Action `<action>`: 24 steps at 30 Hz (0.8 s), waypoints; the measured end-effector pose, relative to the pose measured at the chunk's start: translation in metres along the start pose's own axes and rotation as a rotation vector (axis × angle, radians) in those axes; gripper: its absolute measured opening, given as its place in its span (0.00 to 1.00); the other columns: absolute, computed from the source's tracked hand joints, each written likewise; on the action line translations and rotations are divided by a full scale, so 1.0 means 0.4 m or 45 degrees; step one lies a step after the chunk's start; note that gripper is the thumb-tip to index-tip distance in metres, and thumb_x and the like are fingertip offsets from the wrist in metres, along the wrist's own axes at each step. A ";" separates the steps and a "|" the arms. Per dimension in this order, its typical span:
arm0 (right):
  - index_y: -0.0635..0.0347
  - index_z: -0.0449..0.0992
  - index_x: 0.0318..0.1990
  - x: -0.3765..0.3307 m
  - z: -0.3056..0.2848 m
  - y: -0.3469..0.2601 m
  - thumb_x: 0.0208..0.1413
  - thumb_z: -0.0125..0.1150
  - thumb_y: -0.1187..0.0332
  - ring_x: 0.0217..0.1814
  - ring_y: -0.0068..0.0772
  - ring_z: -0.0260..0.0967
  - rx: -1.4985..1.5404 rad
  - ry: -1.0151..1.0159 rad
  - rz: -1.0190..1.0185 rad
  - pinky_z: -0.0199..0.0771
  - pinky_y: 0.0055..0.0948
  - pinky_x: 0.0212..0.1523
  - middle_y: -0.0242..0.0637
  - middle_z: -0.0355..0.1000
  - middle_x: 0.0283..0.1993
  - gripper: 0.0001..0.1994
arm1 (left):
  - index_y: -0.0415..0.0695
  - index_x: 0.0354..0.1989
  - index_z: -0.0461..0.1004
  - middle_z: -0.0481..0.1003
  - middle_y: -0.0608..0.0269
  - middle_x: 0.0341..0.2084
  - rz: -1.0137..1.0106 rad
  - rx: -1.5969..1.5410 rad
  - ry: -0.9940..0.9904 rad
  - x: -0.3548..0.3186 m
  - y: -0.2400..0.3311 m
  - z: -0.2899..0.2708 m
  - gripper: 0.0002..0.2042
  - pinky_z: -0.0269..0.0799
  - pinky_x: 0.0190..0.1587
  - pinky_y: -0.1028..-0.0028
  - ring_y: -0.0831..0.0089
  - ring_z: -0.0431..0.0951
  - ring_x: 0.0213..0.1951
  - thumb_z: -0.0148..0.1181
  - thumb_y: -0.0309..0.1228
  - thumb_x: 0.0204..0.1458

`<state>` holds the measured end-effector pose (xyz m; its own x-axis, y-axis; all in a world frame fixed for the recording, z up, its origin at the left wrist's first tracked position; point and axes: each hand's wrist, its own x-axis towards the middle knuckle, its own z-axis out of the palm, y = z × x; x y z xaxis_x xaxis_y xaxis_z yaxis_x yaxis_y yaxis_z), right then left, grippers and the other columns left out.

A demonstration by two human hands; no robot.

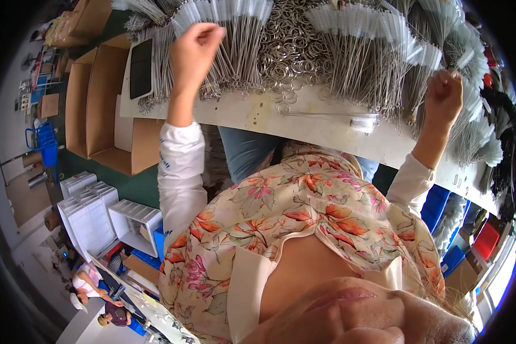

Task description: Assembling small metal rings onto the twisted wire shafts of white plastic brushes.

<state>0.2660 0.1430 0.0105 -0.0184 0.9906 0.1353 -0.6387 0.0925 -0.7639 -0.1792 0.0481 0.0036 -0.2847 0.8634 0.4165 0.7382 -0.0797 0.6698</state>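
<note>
So the brushes [235,40] are those thin wire ones with white bristle tips, piled all over the table [252,114] in fanned bundles. The left hand [194,49] is curled into a loose fist right on top of one bundle, fingers closed, and it looks like it's pinching some wire stems, though I can't tell for sure how many. The right hand [444,94] is also closed up in a fist, pressed against another fan of brushes [424,57] on the far right side, thumb tucked in; whether anything is really held in it, can't tell

Between the two hands there's a big heap of metal rings [289,40], touching the brush stems on both sides. Just below that heap, nearer the table edge, one brush [332,117] lies flat by itself. Out past the left hand sits a black phone [141,67], then open cardboard boxes [100,103] off the table. White trays [89,215] are stacked lower down, well apart from everything
</note>
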 end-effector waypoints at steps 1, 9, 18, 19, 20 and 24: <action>0.58 0.65 0.28 -0.013 0.001 -0.001 0.50 0.51 0.75 0.21 0.19 0.50 0.002 -0.008 0.003 0.52 0.19 0.21 0.28 0.57 0.21 0.03 | 0.42 0.34 0.77 0.78 0.64 0.26 -0.044 0.145 -0.065 -0.001 0.037 0.022 0.12 0.71 0.33 0.78 0.79 0.76 0.28 0.63 0.37 0.47; 0.64 0.66 0.35 -0.081 -0.102 -0.050 0.53 0.48 0.73 0.19 0.14 0.40 -0.089 0.200 0.099 0.41 0.16 0.18 0.23 0.47 0.19 0.04 | 0.46 0.26 0.74 0.75 0.64 0.20 0.075 0.422 0.002 0.005 -0.005 0.092 0.07 0.69 0.27 0.69 0.64 0.76 0.24 0.58 0.36 0.48; 0.69 0.68 0.43 -0.099 -0.155 -0.063 0.55 0.46 0.71 0.19 0.15 0.42 -0.002 0.204 0.159 0.44 0.17 0.18 0.23 0.48 0.21 0.12 | 0.35 0.37 0.63 0.75 0.49 0.30 0.053 -0.893 0.349 0.085 0.021 0.028 0.10 0.78 0.31 0.66 0.65 0.76 0.26 0.48 0.32 0.58; 0.68 0.68 0.43 -0.111 -0.154 -0.078 0.55 0.46 0.70 0.19 0.15 0.43 -0.092 0.273 0.122 0.44 0.16 0.18 0.23 0.48 0.21 0.12 | 0.36 0.38 0.64 0.74 0.50 0.30 -0.025 -0.530 0.445 0.111 -0.017 -0.008 0.10 0.77 0.28 0.67 0.66 0.76 0.28 0.51 0.32 0.56; 0.68 0.69 0.43 -0.130 -0.165 -0.093 0.55 0.46 0.70 0.20 0.15 0.43 -0.197 0.380 0.070 0.44 0.16 0.18 0.23 0.49 0.22 0.12 | 0.39 0.35 0.69 0.74 0.59 0.24 -0.267 -0.733 0.529 0.118 0.017 -0.007 0.09 0.71 0.23 0.77 0.76 0.73 0.24 0.54 0.32 0.54; 0.67 0.72 0.44 -0.110 -0.149 -0.102 0.56 0.47 0.67 0.19 0.14 0.45 -0.541 0.453 -0.059 0.46 0.15 0.18 0.23 0.52 0.23 0.13 | 0.39 0.34 0.76 0.76 0.50 0.31 -0.095 0.628 -0.124 0.083 -0.286 -0.219 0.18 0.69 0.36 0.67 0.57 0.76 0.33 0.55 0.44 0.51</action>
<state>0.3387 0.1015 -0.0021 0.3101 0.9507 0.0093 -0.2651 0.0959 -0.9595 -0.3268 0.0421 -0.0054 -0.3070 0.9020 0.3036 0.9255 0.2086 0.3162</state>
